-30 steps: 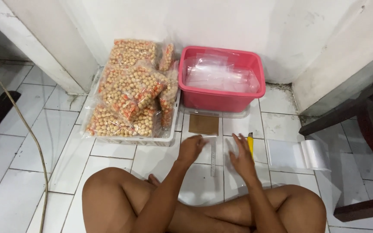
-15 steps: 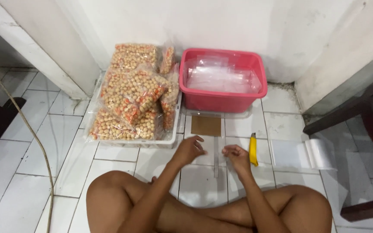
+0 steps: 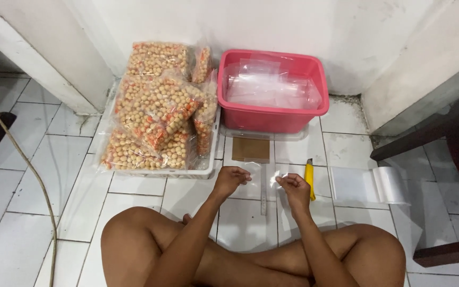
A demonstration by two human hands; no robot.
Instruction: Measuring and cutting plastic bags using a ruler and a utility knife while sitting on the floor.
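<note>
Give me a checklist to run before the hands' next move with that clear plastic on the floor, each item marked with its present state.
1. Both hands on the clear plastic sheet: ok; left hand and right hand each pinch an edge.
2. Sheet flat, unwrinkled: cannot tell; too transparent.
3. Ruler under the sheet, between the hands: ok.
4. Yellow cutter within reach: ok, just beside the right hand; blade state cannot tell.
5. Pink tub stocked with clear bags: ok.
6. Snack packs stacked clear of the hands: ok, in the white tray.

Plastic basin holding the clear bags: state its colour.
Pink plastic basin, a reddish pink, clearest in the head view.
</note>
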